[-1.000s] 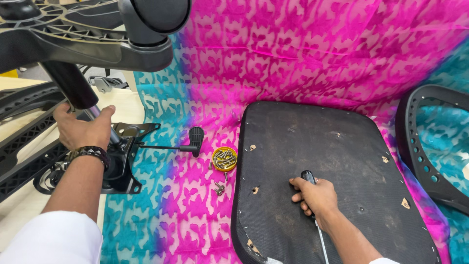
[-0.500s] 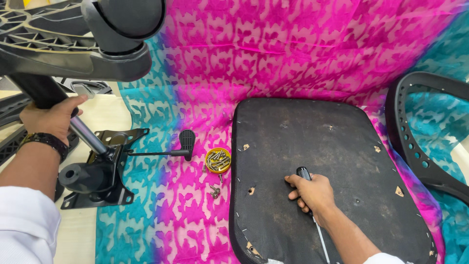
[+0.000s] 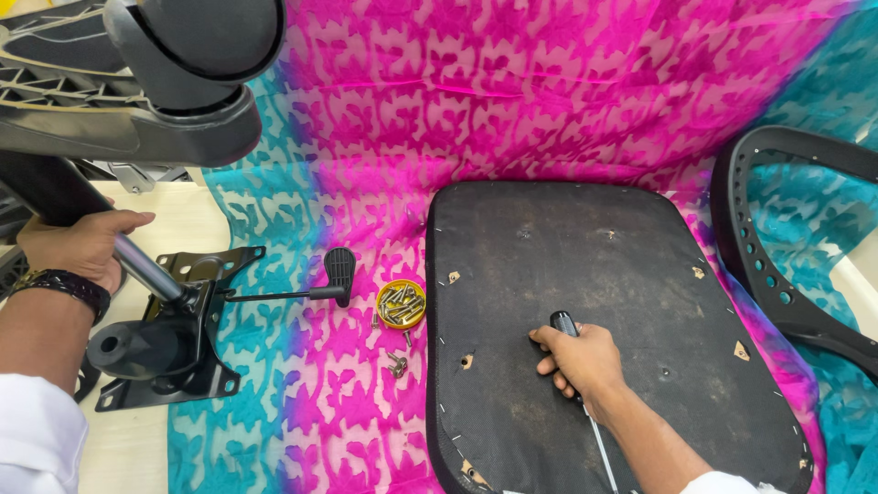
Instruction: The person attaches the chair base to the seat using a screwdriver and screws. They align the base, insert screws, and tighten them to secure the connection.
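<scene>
My left hand (image 3: 80, 245) grips the metal gas-lift column (image 3: 146, 268) of an office chair base, whose black wheel (image 3: 197, 41) and star legs fill the top left. The column sits in a black tilt mechanism plate (image 3: 174, 366) with a lever (image 3: 311, 291) sticking out to the right. My right hand (image 3: 578, 359) rests on the upturned black seat pan (image 3: 622, 274) and holds a screwdriver (image 3: 565, 326) by its black handle, shaft pointing back toward me. A small yellow dish of screws (image 3: 401, 304) lies between plate and seat, with loose screws (image 3: 396, 364) just below it.
A pink and teal patterned cloth (image 3: 512, 101) covers the floor. A black curved chair back frame (image 3: 777, 265) lies at the right edge. Pale flooring (image 3: 137, 448) shows at the lower left under the mechanism plate.
The view has shifted. My left hand has tilted the column and chair base further up and left. The right hand stays on the seat pan with the screwdriver.
</scene>
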